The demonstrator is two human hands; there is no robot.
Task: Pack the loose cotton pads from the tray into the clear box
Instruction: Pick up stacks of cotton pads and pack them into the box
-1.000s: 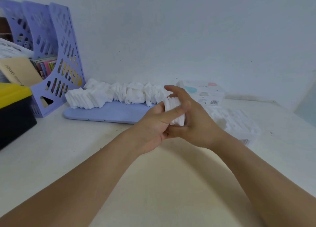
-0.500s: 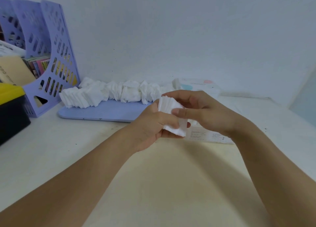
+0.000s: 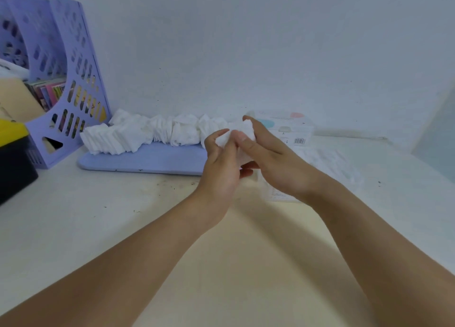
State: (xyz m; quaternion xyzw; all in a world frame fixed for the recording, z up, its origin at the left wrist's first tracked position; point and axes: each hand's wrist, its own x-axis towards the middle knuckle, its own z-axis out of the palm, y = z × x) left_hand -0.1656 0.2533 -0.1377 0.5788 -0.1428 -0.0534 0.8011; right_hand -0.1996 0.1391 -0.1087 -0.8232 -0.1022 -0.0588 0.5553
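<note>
White wall and a pale table (image 3: 98,228) frame our work. On our left stands a lilac perforated plastic file rack (image 3: 73,85); beside it a flat lilac tray (image 3: 147,159) carries a long row of loose white cotton pads (image 3: 147,132). On our right, the clear plastic box (image 3: 327,161), part-filled with pads, sits before a white printed carton (image 3: 293,129). Above the table, between tray and box, our left hand (image 3: 221,164) and right hand (image 3: 275,161) together pinch a small stack of white cotton pads (image 3: 243,142).
</note>
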